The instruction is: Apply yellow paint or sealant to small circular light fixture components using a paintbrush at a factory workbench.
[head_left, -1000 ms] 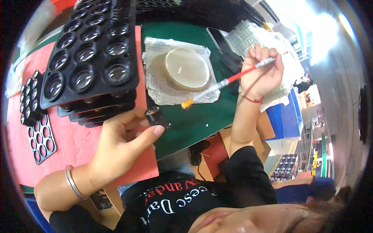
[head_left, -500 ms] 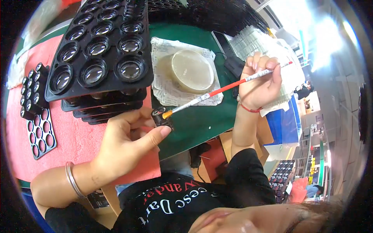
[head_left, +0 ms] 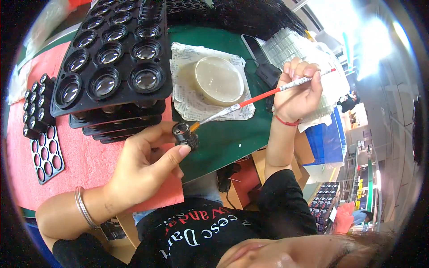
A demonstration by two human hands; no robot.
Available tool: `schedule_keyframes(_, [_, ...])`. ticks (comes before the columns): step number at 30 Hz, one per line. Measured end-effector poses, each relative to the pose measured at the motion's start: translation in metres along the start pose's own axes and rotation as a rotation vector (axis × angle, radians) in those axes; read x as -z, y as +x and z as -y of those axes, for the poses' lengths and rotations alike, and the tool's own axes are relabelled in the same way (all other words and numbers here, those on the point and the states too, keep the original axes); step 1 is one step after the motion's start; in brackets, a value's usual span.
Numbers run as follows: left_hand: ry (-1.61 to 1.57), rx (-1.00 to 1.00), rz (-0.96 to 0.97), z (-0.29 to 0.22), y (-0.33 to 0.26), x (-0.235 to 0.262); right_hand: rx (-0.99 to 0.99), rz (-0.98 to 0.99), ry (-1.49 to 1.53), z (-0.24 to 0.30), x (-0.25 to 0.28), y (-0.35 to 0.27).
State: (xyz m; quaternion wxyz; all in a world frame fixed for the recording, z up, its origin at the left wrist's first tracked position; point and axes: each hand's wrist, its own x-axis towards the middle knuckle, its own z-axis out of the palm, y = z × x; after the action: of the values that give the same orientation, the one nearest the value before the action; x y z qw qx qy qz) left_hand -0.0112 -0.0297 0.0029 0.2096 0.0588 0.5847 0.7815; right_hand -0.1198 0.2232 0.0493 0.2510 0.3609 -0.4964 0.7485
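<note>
Between the thumb and fingers of my left hand (head_left: pixel 140 163) is a small black lens barrel (head_left: pixel 184 135), its glass end facing up. My right hand (head_left: pixel 298 91) pinches a thin paintbrush (head_left: pixel 257 97) with a red handle partly wrapped in pale paper. The brush's orange bristles rest at the far right side of the barrel's rim. Beyond the brush, a round translucent dish (head_left: pixel 220 80) lies on sheets of printed paper (head_left: pixel 183 58). To the left, black trays (head_left: pixel 123 67) holding round lenses are stacked close to my left hand.
A pink foam mat (head_left: pixel 85 161) covers the left of the green table (head_left: pixel 219 145). On it are a small block of lens pieces (head_left: pixel 39 107) and a black plate with holes (head_left: pixel 47 154). A phone-like device (head_left: pixel 252 47) and stacked clear trays (head_left: pixel 290 44) stand at the back right.
The brush tip has shifted from over the barrel's top to its right side. The barrel is turned slightly in my left fingers, showing more of its face. My right hand has barely moved.
</note>
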Motion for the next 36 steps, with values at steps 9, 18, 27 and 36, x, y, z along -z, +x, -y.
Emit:
schedule_keyframes(9, [0.026, -0.025, 0.039, 0.003, 0.002, -0.001, -0.007, -0.054, 0.1, 0.004, 0.004, 0.002])
schedule_keyframes(18, [0.008, -0.029, 0.017, 0.002, 0.002, 0.001, -0.057, 0.035, 0.169, 0.006, -0.006, -0.004])
schedule_keyframes(27, [0.011, -0.023, 0.034, 0.002, 0.004, 0.002, 0.001, 0.05, 0.037, 0.004, -0.002, -0.002])
schedule_keyframes(36, [0.002, -0.071, 0.063, 0.002, 0.003, -0.001, 0.084, -0.008, -0.084, 0.004, 0.002, 0.0])
